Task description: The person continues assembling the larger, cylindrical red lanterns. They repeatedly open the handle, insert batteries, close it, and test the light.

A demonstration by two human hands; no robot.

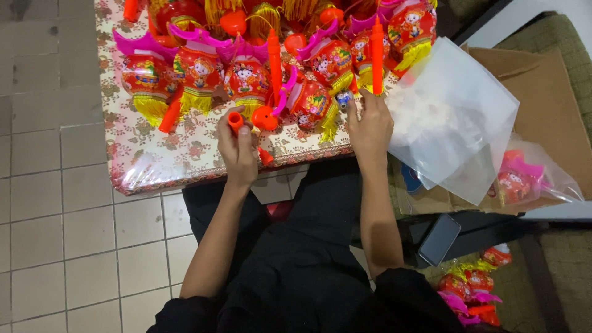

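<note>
1. The person sits at a low counter [132, 157] covered with a floral cloth and crowded with red toy lanterns [198, 73] that have pink wings and yellow tassels.
2. The left hand [237, 148] is clenched around an orange plastic handle [235, 120], open tube end up, held just over the counter's near edge. A second orange piece [265, 156] shows just beside the wrist; whether the hand touches it cannot be told.
3. The right hand [370, 126] reaches among the lanterns, its fingertips pinched on a small bluish-silver part [343, 98] at the base of one lantern [310, 102]. The part is too small to identify.
4. An upright orange stick [377, 55] stands just behind the right hand, and another [274, 58] stands between the two hands.
5. By the look of it, the step in hand is fitting a handle to a lantern: handle ready on the left, lantern's small part being set on the right.
6. The next move would call for bringing the tube end and the lantern together and lining them up squarely without snagging the tassels.
7. To the right, clear plastic bags [453, 117] lie over an open cardboard box [542, 105] holding a bagged lantern [521, 179]; a dark phone [439, 239] lies below it.
</note>
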